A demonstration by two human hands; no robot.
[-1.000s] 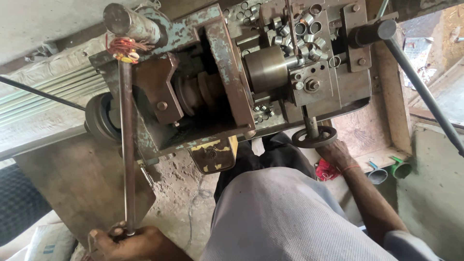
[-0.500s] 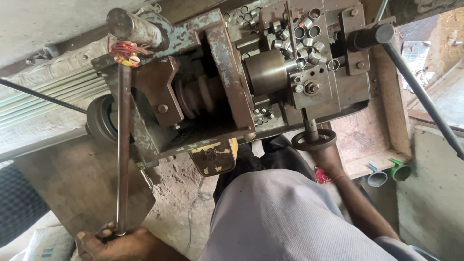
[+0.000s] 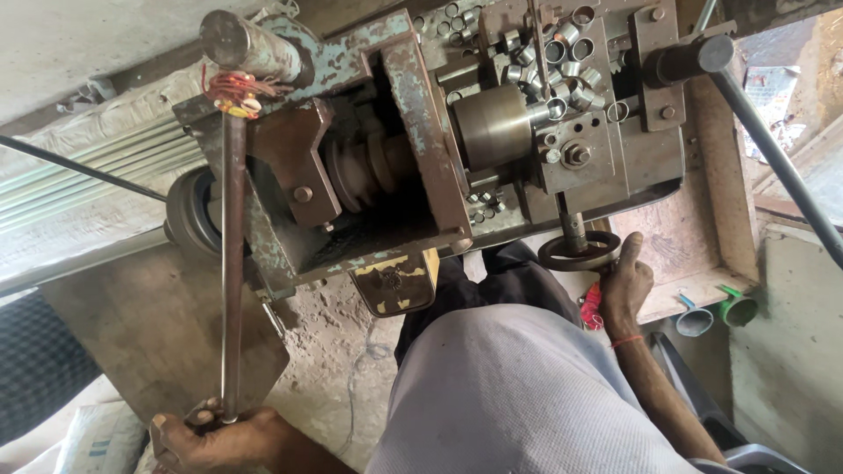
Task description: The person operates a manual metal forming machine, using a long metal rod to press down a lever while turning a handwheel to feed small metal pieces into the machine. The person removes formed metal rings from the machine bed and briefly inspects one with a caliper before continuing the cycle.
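Left hand: our left hand sits low in the picture. Its fingers are curled tight round the bottom end of the long lever.
Why held there: we think the far end of a long bar is the easiest place to pull it from.
Lever: one metal bar. It runs up to the old machine, where red thread is wound at its top.
Right hand: our right hand touches the small round wheel. The thumb points up along its rim. We cannot tell how the other fingers are set.
Why there: the wheel hangs off the front of the machine, close to our lap, so the hand reaches it easily.
Wheel: one, dark, on a short shaft.
Little metal rings: a heap of short shiny rings lies on top of the machine, too many to count. We think they stay there so they are close to grab.
Big round part: one thick grey drum in the middle.
Cups: two small cups, one grey and one green, in the corner by the ledge.
Black handle: one long dark bar on the right side.
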